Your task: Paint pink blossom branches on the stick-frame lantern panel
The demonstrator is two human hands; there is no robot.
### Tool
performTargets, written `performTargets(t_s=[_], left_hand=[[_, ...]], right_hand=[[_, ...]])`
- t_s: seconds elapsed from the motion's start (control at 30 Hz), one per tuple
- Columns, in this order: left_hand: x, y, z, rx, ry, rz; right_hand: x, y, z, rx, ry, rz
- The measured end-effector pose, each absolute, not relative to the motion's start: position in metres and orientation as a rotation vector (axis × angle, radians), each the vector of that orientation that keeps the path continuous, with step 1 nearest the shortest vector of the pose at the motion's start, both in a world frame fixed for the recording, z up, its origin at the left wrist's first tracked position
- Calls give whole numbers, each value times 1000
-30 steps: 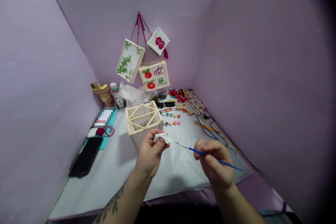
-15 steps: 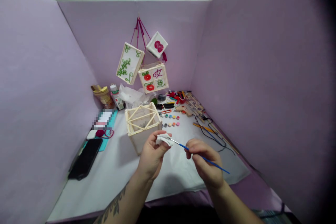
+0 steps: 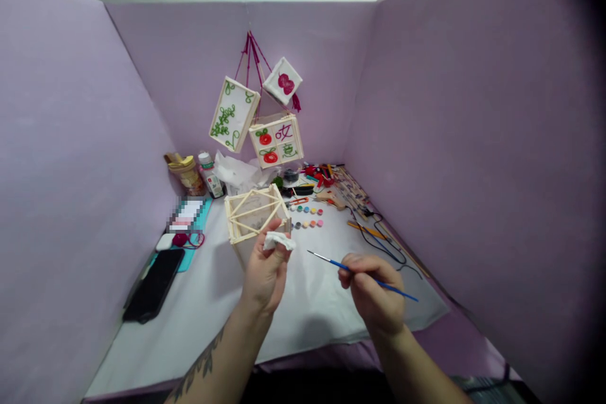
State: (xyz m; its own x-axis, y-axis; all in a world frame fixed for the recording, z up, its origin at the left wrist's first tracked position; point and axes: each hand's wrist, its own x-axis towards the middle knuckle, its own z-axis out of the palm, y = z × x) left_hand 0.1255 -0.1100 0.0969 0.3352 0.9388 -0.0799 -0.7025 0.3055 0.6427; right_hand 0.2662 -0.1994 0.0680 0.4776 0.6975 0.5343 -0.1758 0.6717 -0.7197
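Pinched between the thumb and fingers of my left hand (image 3: 266,274) is a crumpled white tissue (image 3: 279,241). My right hand (image 3: 376,290) grips a thin blue paintbrush (image 3: 337,263), its dark tip pointing left and apart from the tissue. Just behind my left hand stands a box-shaped frame of pale wooden sticks (image 3: 255,211) with whitish sides and crossed sticks on top; my hand hides part of its near right corner. Two rows of small paint pots (image 3: 307,224) lie to the right of the frame.
Decorated stick-framed lanterns (image 3: 276,142) hang at the back wall on purple cords. A black phone (image 3: 155,285), a ball of dark red yarn (image 3: 180,240), a jar (image 3: 192,175) and a bottle (image 3: 211,175) are at left. Pliers (image 3: 298,190) and a black cable (image 3: 402,246) lie at the back and right.
My left hand has moved left with the tissue, away from the brush tip. The tip was touching the tissue before and is now apart; my right hand has shifted slightly.
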Motion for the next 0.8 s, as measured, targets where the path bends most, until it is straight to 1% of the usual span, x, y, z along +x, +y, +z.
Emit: performTargets(t_s=[0.13, 0.53, 0.63, 0.8], left_hand=[[126, -116, 96, 526, 476, 1056], [128, -126, 92, 527, 440, 1001], [128, -126, 92, 560, 436, 1038], [121, -118, 99, 525, 429, 1222]], right_hand=[[257, -195, 73, -621, -878, 677], [248, -194, 62, -712, -886, 697], [246, -199, 57, -722, -943, 664], [246, -206, 60, -696, -977, 538]])
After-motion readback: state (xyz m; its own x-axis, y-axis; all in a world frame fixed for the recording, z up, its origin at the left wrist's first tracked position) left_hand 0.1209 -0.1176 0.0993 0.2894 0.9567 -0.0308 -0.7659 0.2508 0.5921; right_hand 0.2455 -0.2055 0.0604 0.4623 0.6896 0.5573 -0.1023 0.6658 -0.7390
